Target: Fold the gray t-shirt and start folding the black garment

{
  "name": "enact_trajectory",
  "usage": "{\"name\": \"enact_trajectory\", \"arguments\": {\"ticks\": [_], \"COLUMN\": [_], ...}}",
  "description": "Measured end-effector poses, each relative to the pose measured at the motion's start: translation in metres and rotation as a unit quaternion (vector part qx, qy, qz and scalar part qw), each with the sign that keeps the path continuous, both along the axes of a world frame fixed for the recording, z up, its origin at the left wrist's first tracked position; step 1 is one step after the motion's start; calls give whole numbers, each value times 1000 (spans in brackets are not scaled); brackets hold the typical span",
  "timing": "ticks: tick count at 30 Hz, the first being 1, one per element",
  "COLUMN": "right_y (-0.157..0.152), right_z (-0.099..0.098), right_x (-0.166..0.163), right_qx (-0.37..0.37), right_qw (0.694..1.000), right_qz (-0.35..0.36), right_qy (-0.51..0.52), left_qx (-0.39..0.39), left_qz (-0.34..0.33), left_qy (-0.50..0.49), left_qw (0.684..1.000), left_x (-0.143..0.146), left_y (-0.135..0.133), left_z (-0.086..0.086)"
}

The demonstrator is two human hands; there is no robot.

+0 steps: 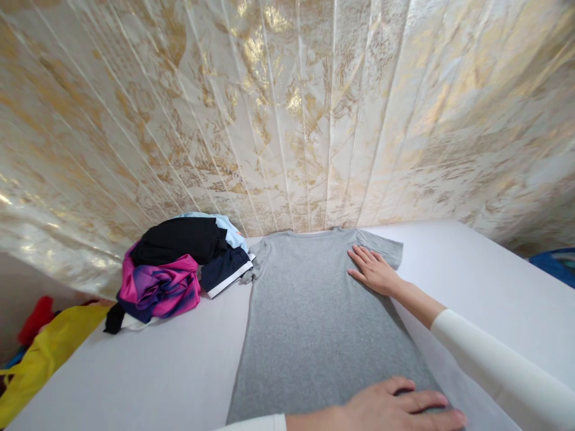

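A grey short-sleeved T-shirt (309, 317) lies spread out on the white table (179, 371), its neckline toward the curtain. My right hand (374, 271) rests flat on the upper right of the shirt, below the right sleeve, fingers extended. Near the bottom of the view, my left hand (381, 407) lies on the lower right part of the shirt with its fingers spread. Neither hand holds anything. The shirt's left sleeve is bunched beside a pile of clothes, and its lower hem falls outside the view.
Left of the shirt is a heap of clothes with a black garment (179, 239), a pink and purple garment (162, 287) and a navy one with a white band (224, 269). A gold-patterned curtain (287, 120) hangs behind. Yellow cloth (58, 341) lies at far left, blue cloth (557, 266) at far right.
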State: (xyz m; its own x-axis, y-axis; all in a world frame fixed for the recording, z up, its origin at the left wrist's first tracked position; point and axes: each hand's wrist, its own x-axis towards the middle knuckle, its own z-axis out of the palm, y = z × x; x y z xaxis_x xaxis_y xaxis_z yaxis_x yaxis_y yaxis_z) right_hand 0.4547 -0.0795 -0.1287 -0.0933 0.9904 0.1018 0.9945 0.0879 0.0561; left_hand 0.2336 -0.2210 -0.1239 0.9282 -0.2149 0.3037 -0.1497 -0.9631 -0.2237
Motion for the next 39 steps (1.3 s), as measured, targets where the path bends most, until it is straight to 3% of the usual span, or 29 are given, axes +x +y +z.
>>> {"name": "enact_trajectory", "arguments": {"ticks": [3,5,8,11,15,18,20,22,26,28,31,33,37,39], "right_y": [-2,-13,-49,-95,-130,-132,-135,-146,-183,-196,-200,-196,-184,-179], "right_z": [1,2,3,0,-6,-1,14,36,71,71,58,50,49,52], "right_x": [-4,-14,-43,-75,-93,-88,-86,-91,-114,-123,-130,-131,-131,-131], "right_qx": [2,16,53,61,38,29,28,-6,-151,-160,-128,-117,-135,-156], "right_qw": [1000,1000,996,987,983,986,983,971,912,906,921,929,930,931], "right_qz": [-11,-5,55,128,152,124,117,153,270,284,261,234,159,135], "right_qy": [5,14,43,77,93,111,137,184,270,271,258,262,303,302], "left_qx": [-43,-105,-228,-289,-289,-265,-261,-283,-350,-344,-326,-346,-450,-469], "left_qz": [7,38,176,326,380,377,383,371,298,292,317,344,429,445], "left_qy": [46,72,95,85,90,91,67,44,53,53,32,25,61,88], "left_qw": [998,991,953,896,874,883,884,883,887,891,890,872,781,758], "left_x": [-6,-27,-86,-155,-204,-205,-201,-200,-208,-210,-206,-199,-189,-188], "left_y": [7,17,37,52,55,51,46,37,12,2,0,5,24,31], "left_z": [21,40,57,54,37,32,35,41,46,43,38,41,61,69]}}
